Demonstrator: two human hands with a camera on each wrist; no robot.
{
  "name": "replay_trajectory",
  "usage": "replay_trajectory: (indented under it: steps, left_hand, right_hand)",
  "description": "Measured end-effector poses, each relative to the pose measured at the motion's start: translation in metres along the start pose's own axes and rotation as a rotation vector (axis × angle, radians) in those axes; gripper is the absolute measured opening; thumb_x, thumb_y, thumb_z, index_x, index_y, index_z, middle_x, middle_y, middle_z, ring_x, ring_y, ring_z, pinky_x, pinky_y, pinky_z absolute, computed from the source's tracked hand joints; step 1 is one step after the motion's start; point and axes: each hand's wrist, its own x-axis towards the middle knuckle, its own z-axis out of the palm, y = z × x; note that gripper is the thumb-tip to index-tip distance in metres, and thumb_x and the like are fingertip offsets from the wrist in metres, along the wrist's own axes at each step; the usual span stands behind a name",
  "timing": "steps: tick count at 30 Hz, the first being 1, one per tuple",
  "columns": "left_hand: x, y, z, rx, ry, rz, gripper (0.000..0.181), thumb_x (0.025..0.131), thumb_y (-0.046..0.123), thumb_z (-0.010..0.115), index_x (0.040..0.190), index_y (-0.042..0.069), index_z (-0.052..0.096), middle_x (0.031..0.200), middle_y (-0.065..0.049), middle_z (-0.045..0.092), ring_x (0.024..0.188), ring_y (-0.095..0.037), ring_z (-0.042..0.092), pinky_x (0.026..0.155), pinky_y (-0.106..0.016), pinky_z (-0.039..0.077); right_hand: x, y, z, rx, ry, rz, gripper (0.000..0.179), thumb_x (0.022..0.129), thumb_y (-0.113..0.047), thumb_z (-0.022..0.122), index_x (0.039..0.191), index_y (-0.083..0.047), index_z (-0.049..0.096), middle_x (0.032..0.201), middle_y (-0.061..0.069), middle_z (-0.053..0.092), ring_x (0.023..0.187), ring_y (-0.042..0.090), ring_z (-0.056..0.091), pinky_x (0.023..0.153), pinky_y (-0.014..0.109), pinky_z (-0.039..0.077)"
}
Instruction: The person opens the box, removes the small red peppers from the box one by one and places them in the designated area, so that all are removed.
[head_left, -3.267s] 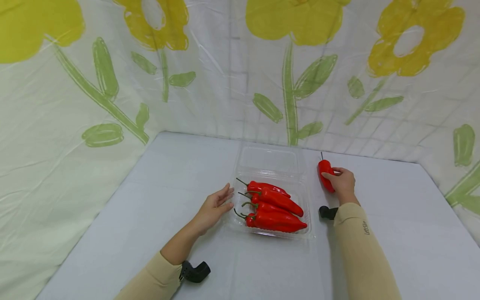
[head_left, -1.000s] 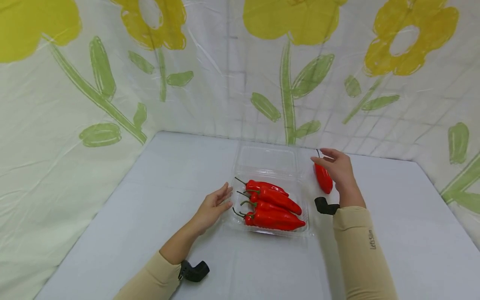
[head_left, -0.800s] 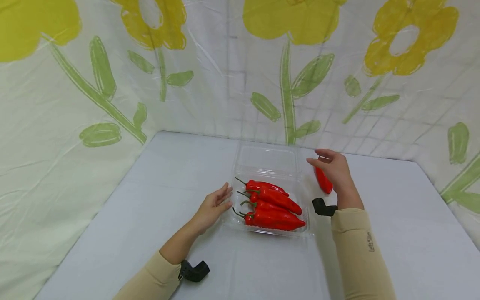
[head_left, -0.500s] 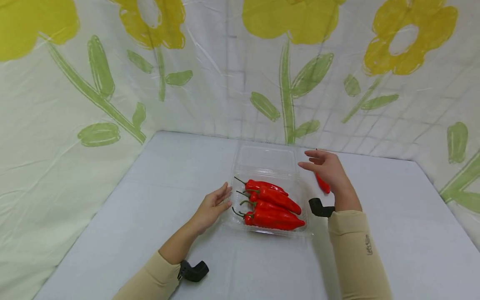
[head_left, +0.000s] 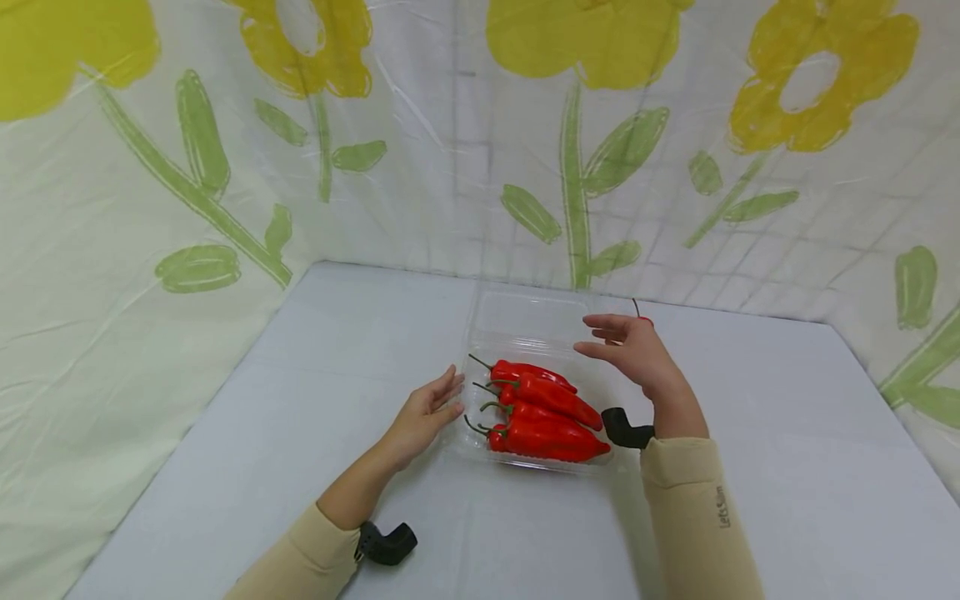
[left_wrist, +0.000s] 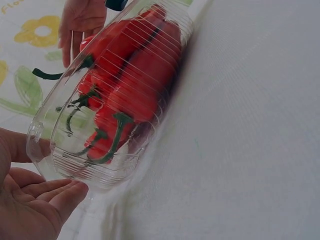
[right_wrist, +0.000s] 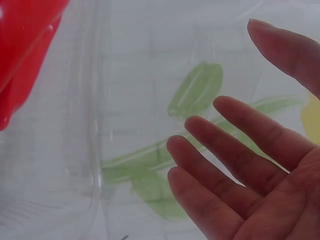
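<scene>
Glossy red tapered peppers (head_left: 555, 438), at least four overlapping, their exact count hard for you to make out, lie in one clear plastic hinged box (head_left: 540, 467); one more red pepper (head_left: 645, 320) is mostly hidden behind your right hand (head_left: 637, 350), its fingers parted; your left hand (head_left: 422, 419), fingers loosely apart, touches the box's left end

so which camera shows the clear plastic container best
The head view: the container appears almost whole, open lid included, though the right hand overlaps it slightly. The left wrist view shows its ridged wall close up; the right wrist view catches only part of it, at the left.
</scene>
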Motion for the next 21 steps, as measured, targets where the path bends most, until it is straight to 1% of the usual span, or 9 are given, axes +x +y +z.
replay_trajectory:
  steps: [2,6,9,13,21]
  left_hand:
    - [0.0,-0.001,0.0,0.008,-0.002,0.006,0.062,0.093,-0.002,0.049,0.145,-0.008,0.017,0.148,-0.023,0.031,0.137,-0.032,0.031,0.107,-0.045,0.032]
    - [0.001,-0.002,0.001,0.008,-0.009,0.014,0.062,0.092,-0.002,0.049,0.144,-0.009,0.017,0.147,-0.024,0.031,0.137,-0.034,0.031,0.107,-0.046,0.032]
    - [0.002,-0.002,0.002,-0.001,-0.006,0.009,0.062,0.092,-0.002,0.05,0.145,-0.008,0.017,0.147,-0.023,0.032,0.137,-0.033,0.032,0.107,-0.045,0.032]
    - [0.002,0.0,0.002,0.01,0.011,0.008,0.062,0.092,-0.001,0.051,0.145,-0.007,0.018,0.147,-0.022,0.033,0.136,-0.032,0.033,0.107,-0.045,0.033]
    - [0.0,-0.002,0.001,0.028,0.015,0.016,0.062,0.092,-0.001,0.05,0.144,-0.008,0.018,0.146,-0.023,0.033,0.136,-0.033,0.033,0.107,-0.045,0.033]
  right_hand:
    - [-0.001,0.0,0.002,0.001,-0.007,-0.012,0.055,0.086,-0.028,0.066,0.134,-0.007,0.049,0.137,0.017,0.05,0.129,0.037,0.043,0.102,0.052,0.043]
    - [-0.004,0.001,0.005,0.007,-0.018,-0.007,0.055,0.086,-0.029,0.066,0.134,-0.008,0.049,0.137,0.017,0.05,0.129,0.038,0.042,0.101,0.051,0.044]
    - [-0.005,0.002,0.006,0.02,-0.026,0.005,0.055,0.086,-0.029,0.066,0.134,-0.008,0.049,0.137,0.017,0.05,0.129,0.038,0.042,0.101,0.05,0.045]
    - [-0.006,0.001,0.009,0.035,-0.03,-0.004,0.055,0.086,-0.029,0.066,0.135,-0.009,0.049,0.137,0.017,0.049,0.128,0.038,0.042,0.099,0.05,0.046]
    - [-0.007,0.005,0.015,0.029,-0.034,0.002,0.055,0.085,-0.029,0.066,0.134,-0.01,0.05,0.136,0.016,0.051,0.127,0.038,0.044,0.097,0.049,0.048]
